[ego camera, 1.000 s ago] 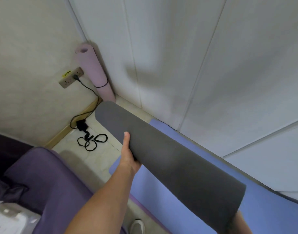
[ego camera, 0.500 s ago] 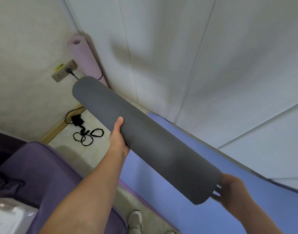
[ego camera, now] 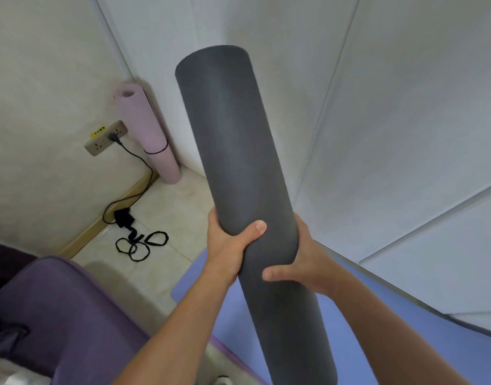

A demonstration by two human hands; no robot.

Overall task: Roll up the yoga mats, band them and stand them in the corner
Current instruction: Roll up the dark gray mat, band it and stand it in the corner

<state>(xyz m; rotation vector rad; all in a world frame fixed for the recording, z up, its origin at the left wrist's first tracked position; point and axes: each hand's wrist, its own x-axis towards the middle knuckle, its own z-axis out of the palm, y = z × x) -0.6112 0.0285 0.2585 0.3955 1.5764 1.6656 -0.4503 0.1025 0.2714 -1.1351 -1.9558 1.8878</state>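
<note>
I hold a rolled dark grey yoga mat (ego camera: 238,151) nearly upright in front of me, its top tilted slightly left. My left hand (ego camera: 227,251) grips its left side with the thumb across the front. My right hand (ego camera: 302,262) wraps it from the right, just below. No band shows on it. A rolled pink mat (ego camera: 147,134) with a black band stands in the corner. A blue mat (ego camera: 227,323) lies flat on the floor under my arms. Several black bands (ego camera: 141,244) lie on the tiles.
A wall socket (ego camera: 106,137) with a black cable and adapter (ego camera: 123,218) sits left of the corner. A purple cushioned seat (ego camera: 58,309) fills the lower left. White wall panels (ego camera: 377,134) run along the right. My shoe tip (ego camera: 223,380) shows at the bottom.
The grey roll has swung from lying diagonally to nearly upright. My right hand left its far end and now grips the middle beside my left hand.
</note>
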